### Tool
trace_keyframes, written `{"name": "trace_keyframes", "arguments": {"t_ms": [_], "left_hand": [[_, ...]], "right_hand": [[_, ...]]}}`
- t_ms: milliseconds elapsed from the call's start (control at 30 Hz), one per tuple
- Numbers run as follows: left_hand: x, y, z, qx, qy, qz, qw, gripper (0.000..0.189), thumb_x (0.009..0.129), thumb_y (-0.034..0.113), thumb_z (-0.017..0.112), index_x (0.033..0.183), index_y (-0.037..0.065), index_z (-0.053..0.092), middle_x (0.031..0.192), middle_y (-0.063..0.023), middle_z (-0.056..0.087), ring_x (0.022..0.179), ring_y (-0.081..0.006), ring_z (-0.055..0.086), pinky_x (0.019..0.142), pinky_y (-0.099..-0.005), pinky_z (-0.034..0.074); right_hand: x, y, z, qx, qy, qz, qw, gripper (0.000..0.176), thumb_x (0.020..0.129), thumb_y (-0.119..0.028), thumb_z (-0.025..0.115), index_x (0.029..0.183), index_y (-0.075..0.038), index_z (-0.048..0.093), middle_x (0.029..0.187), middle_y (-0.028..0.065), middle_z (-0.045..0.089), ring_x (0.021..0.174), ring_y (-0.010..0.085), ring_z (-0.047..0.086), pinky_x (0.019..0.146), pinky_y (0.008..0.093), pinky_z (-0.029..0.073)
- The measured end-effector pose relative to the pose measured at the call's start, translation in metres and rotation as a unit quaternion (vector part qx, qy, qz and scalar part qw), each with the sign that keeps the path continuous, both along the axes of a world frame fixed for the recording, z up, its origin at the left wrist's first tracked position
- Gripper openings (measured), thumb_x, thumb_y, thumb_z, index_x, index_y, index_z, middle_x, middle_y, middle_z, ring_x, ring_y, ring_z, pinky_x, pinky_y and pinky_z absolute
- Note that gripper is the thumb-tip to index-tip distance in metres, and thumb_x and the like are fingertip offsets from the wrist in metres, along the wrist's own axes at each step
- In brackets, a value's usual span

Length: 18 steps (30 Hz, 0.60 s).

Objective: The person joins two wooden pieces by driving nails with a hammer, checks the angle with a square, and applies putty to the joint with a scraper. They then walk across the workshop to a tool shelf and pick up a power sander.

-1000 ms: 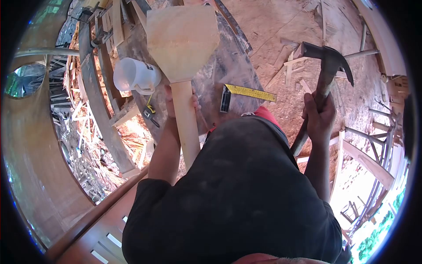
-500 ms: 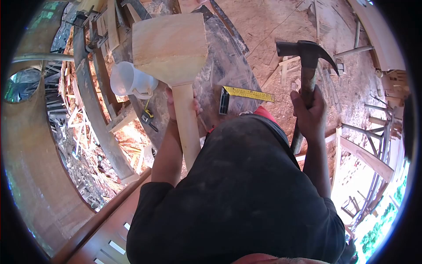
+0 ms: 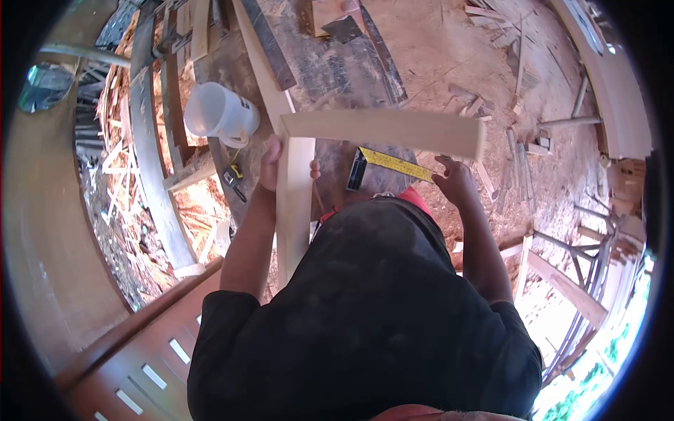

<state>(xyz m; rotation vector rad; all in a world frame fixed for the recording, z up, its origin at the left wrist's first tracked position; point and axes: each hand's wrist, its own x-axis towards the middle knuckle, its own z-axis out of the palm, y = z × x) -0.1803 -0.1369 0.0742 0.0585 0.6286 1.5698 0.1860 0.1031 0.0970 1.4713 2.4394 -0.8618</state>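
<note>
My left hand (image 3: pixel 272 165) is closed around a pale wooden upright (image 3: pixel 295 175), thumb on one side and fingertips on the other. From the upright's upper end a wider wooden crosspiece (image 3: pixel 386 131) runs to the right, the two making a corner. My right hand (image 3: pixel 458 184) is at the tip of a try square (image 3: pixel 397 163) with a yellow marked blade and dark handle. Its fingers are closed on the blade's end, below the crosspiece. The square lies on or just above the dark workbench (image 3: pixel 330 151). The hammer is out of sight.
A white plastic bucket (image 3: pixel 221 112) stands on the left of the bench, with a tape measure (image 3: pixel 232 175) below it. Long boards (image 3: pixel 260 42) lie at the bench's far side. Wood scraps (image 3: pixel 484 109) litter the dirt floor. A slatted reddish-brown wooden panel (image 3: pixel 140 351) is at lower left.
The hammer has left my right hand, which has moved left to the try square; the square is slightly turned. The wooden piece has turned in my left hand, its crosspiece now stretching right.
</note>
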Motion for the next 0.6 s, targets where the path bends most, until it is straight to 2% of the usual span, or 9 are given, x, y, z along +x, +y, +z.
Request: {"name": "trace_keyframes", "arguments": {"t_ms": [33, 133, 200, 233, 300, 400, 433, 533, 600], "left_hand": [[0.002, 0.001, 0.004, -0.017, 0.02, 0.011, 1.0, 0.081, 0.097, 0.073, 0.052, 0.141, 0.005, 0.054, 0.111, -0.016, 0.069, 0.094, -0.0367, 0.072, 0.083, -0.051, 0.062], [0.005, 0.005, 0.008, -0.004, 0.041, -0.054, 0.998, 0.073, 0.1, 0.066, 0.055, 0.14, 0.004, 0.055, 0.112, -0.0157, 0.069, 0.1, -0.0358, 0.071, 0.087, -0.0505, 0.061], [0.013, 0.009, 0.014, -0.006, 0.068, -0.062, 0.996, 0.074, 0.099, 0.065, 0.056, 0.139, 0.003, 0.055, 0.111, -0.0153, 0.069, 0.098, -0.0334, 0.072, 0.084, -0.0485, 0.06], [0.016, 0.011, 0.016, -0.006, 0.084, -0.067, 0.994, 0.074, 0.099, 0.065, 0.056, 0.138, 0.002, 0.055, 0.111, -0.0152, 0.069, 0.098, -0.0325, 0.072, 0.084, -0.048, 0.06], [0.021, 0.014, 0.016, -0.012, 0.12, -0.085, 0.989, 0.073, 0.1, 0.064, 0.057, 0.137, 0.002, 0.056, 0.111, -0.0151, 0.069, 0.098, -0.0312, 0.072, 0.084, -0.0472, 0.06], [0.021, 0.019, 0.009, -0.021, 0.174, -0.115, 0.978, 0.071, 0.1, 0.062, 0.058, 0.135, 0.0, 0.057, 0.111, -0.0148, 0.07, 0.099, -0.0301, 0.073, 0.086, -0.0465, 0.06], [0.02, 0.019, -0.002, -0.025, 0.188, -0.117, 0.975, 0.071, 0.1, 0.062, 0.058, 0.135, 0.0, 0.057, 0.111, -0.0149, 0.07, 0.099, -0.0301, 0.073, 0.086, -0.0465, 0.06], [0.012, 0.022, -0.02, -0.026, 0.201, -0.145, 0.968, 0.067, 0.101, 0.058, 0.06, 0.132, -0.001, 0.058, 0.11, -0.0148, 0.07, 0.098, -0.0304, 0.074, 0.087, -0.0465, 0.061], [0.01, 0.021, -0.025, -0.04, 0.193, -0.148, 0.969, 0.064, 0.102, 0.055, 0.06, 0.131, -0.002, 0.059, 0.108, -0.0147, 0.07, 0.097, -0.0306, 0.074, 0.086, -0.0463, 0.062]], "right_hand": [[0.01, 0.01, -0.036, 0.005, -0.039, 0.015, 0.999, 0.038, 0.089, -0.021, 0.076, 0.125, -0.008, 0.072, 0.101, 0.0175, 0.075, 0.097, 0.035, 0.072, 0.087, 0.0445, 0.057], [0.043, 0.029, -0.141, 0.096, 0.187, 0.12, 0.97, 0.038, 0.091, -0.028, 0.076, 0.121, -0.006, 0.071, 0.106, 0.0187, 0.073, 0.101, 0.0354, 0.071, 0.087, 0.0455, 0.057], [0.059, 0.035, -0.175, -0.174, 0.277, -0.04, 0.944, 0.038, 0.094, -0.031, 0.07, 0.125, -0.007, 0.07, 0.113, 0.0214, 0.07, 0.106, 0.0377, 0.069, 0.09, 0.0467, 0.056], [0.046, 0.031, -0.131, -0.084, 0.157, 0.043, 0.983, 0.037, 0.095, -0.031, 0.068, 0.125, -0.008, 0.07, 0.114, 0.0217, 0.07, 0.107, 0.0379, 0.068, 0.091, 0.0469, 0.056], [0.024, 0.019, -0.087, -0.003, 0.013, 0.117, 0.993, 0.034, 0.096, -0.03, 0.066, 0.121, -0.008, 0.072, 0.115, 0.0222, 0.069, 0.109, 0.039, 0.068, 0.092, 0.0484, 0.056], [0.015, 0.017, -0.069, -0.022, -0.048, 0.092, 0.994, 0.029, 0.092, -0.028, 0.067, 0.111, -0.007, 0.075, 0.114, 0.023, 0.069, 0.11, 0.0418, 0.07, 0.09, 0.0522, 0.057], [0.017, 0.02, -0.076, -0.045, -0.062, 0.09, 0.993, 0.022, 0.092, -0.024, 0.067, 0.1, -0.006, 0.075, 0.106, 0.0235, 0.071, 0.107, 0.0409, 0.072, 0.088, 0.0522, 0.059], [0.036, 0.026, -0.11, -0.128, -0.053, 0.128, 0.982, 0.022, 0.093, -0.025, 0.066, 0.097, -0.005, 0.074, 0.098, 0.0233, 0.073, 0.1, 0.0389, 0.074, 0.084, 0.0529, 0.059], [0.044, 0.023, -0.119, -0.152, 0.005, 0.164, 0.975, 0.027, 0.093, -0.028, 0.068, 0.106, -0.005, 0.073, 0.095, 0.0226, 0.074, 0.092, 0.0389, 0.075, 0.081, 0.0527, 0.059]]}}
